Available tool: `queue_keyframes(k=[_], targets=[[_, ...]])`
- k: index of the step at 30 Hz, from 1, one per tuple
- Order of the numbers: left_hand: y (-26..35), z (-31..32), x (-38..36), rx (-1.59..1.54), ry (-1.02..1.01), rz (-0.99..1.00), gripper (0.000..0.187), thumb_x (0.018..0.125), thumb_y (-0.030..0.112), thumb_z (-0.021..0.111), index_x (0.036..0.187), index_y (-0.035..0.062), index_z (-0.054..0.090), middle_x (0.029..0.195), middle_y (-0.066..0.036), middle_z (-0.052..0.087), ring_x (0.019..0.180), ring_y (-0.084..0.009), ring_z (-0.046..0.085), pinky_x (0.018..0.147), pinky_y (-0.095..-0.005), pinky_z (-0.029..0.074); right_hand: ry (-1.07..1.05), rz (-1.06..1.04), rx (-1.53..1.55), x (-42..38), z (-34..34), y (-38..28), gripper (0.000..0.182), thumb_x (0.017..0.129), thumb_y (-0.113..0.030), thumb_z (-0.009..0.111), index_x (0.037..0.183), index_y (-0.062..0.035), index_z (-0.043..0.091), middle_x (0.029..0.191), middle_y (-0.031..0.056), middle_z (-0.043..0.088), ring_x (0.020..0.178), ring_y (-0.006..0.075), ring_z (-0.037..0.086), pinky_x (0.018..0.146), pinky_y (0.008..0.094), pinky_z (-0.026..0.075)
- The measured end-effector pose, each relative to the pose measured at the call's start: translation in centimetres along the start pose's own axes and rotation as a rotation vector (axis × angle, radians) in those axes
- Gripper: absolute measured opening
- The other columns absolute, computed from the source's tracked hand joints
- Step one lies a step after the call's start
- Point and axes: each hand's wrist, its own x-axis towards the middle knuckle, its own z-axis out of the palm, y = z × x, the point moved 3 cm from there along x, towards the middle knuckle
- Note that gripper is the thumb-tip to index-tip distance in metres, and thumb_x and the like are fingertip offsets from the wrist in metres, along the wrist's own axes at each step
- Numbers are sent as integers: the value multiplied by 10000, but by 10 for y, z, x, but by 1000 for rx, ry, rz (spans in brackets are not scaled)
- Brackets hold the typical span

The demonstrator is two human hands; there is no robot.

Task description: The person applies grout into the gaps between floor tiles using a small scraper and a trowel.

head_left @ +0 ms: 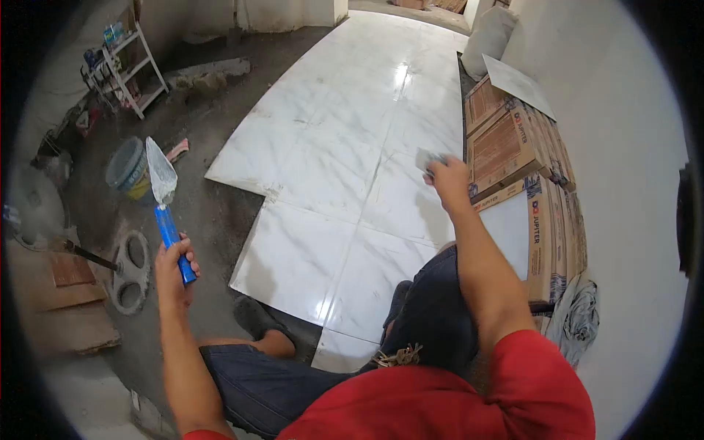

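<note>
My left hand (176, 265) is wrapped round the blue handle of a pointed trowel (162, 178), whose blade points up and away and is coated with pale, whitish material. Over the right part of the tiled floor (315, 158), my right hand (449, 180) is closed on a small, flat grey piece (427, 157); I cannot tell its exact kind. White marbled tiles with grey veins stretch from my feet to the far doorway, with thin joint lines between them.
Left of the tiles stand a bucket (129, 170), a grey mixing paddle (130, 273) and a white shelf rack (134, 70) on rough floor. Stacked tile boxes (506, 150) line the right wall, a loose tile (519, 84) on top. A filled sack (490, 38) stands beyond.
</note>
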Motion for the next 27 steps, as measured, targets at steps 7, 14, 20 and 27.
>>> queue_keyframes(k=[7,14,20,27], targets=[[7,37,-29,24,79,-30,239,892,192,645,1056,69,521,706,0,530,514,-94,534,453,-220,444,119,215,26,5,-41,18,214,773,-43,622,904,126,631,801,183,659,566,225,655,479,292,569],[2,65,-29,25,-14,-29,215,870,170,664,1002,78,521,689,-4,519,492,-86,512,414,-231,423,57,228,-89,15,-41,49,162,738,-73,595,764,85,620,641,164,618,498,240,630,447,332,527],[0,71,-21,7,-4,-7,258,821,141,721,978,77,527,678,4,525,468,-81,502,393,-224,414,26,243,-180,15,-42,65,163,725,-87,584,698,70,614,612,168,618,479,247,629,442,343,515],[6,58,-29,-48,55,-22,259,808,139,745,955,82,540,674,9,527,472,-80,504,396,-221,411,5,282,-122,2,-30,50,372,774,-45,572,1132,48,617,751,172,660,512,232,637,433,337,525]])
